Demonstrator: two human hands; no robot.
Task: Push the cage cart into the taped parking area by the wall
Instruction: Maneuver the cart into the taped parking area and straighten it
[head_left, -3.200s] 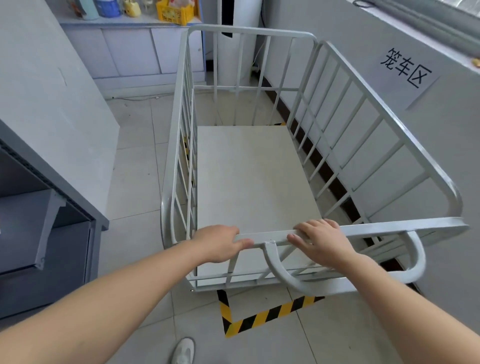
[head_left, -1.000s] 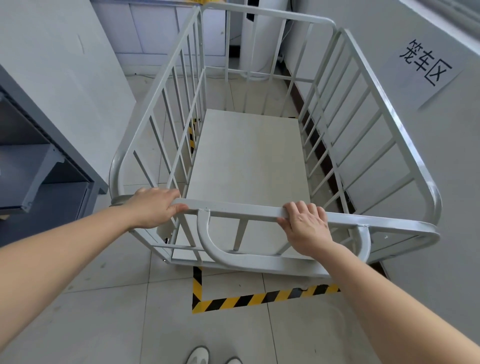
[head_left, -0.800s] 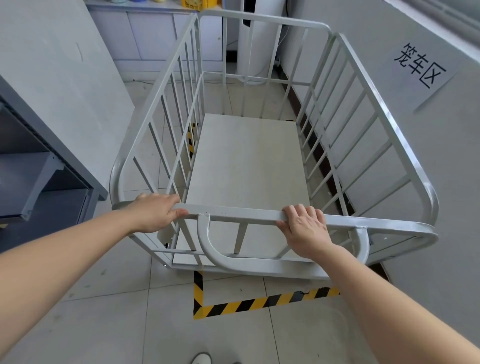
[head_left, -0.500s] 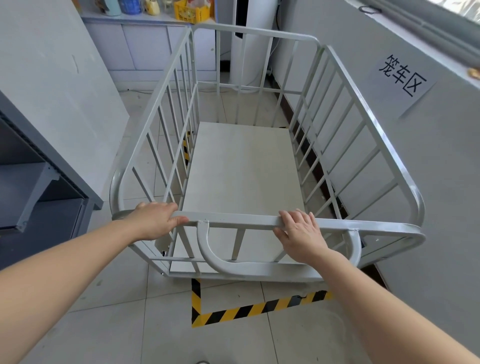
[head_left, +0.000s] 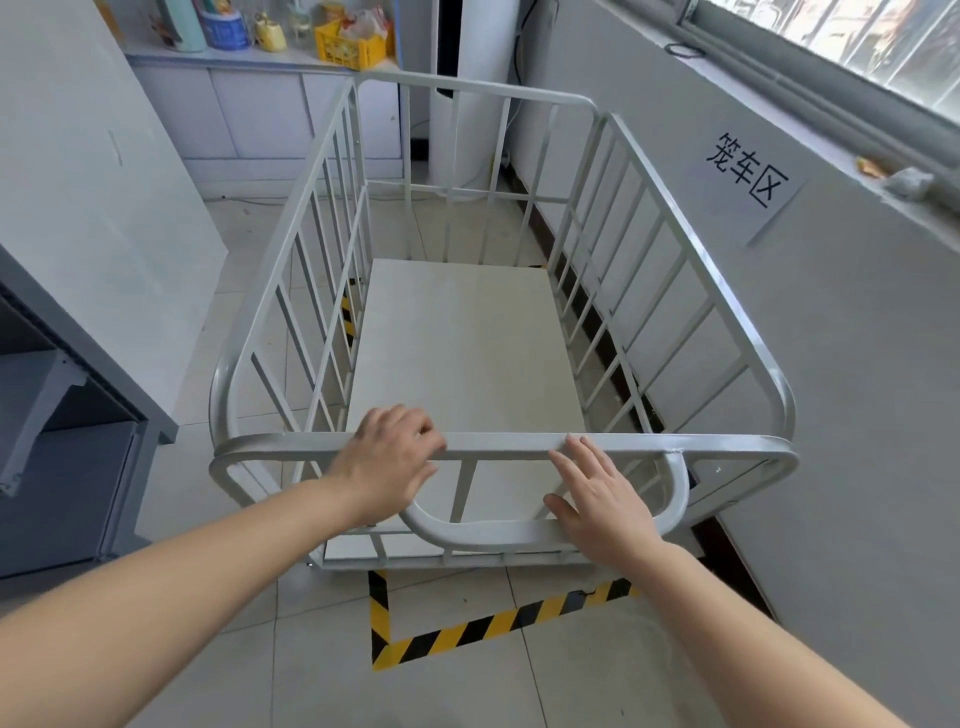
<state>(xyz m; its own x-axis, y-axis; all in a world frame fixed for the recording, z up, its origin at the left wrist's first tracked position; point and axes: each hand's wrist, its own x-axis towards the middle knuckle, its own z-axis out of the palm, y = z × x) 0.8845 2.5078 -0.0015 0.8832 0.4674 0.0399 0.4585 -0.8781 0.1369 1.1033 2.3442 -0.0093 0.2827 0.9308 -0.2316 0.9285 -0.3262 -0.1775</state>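
Note:
The white metal cage cart stands empty alongside the right wall, its bare floor board showing. Yellow-and-black floor tape marks a corner just behind the cart's near end, and another strip of the tape shows through the left bars. My left hand lies over the middle of the near top rail, fingers curled over it and thumb below. My right hand is flat with fingers spread, only the fingertips touching the rail above the curved handle.
A paper sign with black characters is stuck on the right wall under a window ledge. A grey metal shelf unit and a white partition stand close on the left. A counter with a yellow crate lies behind the cart.
My left hand has slid from the cart's left corner to the middle of the rail. My right hand has let go of the rail and spread its fingers. The cart has barely moved.

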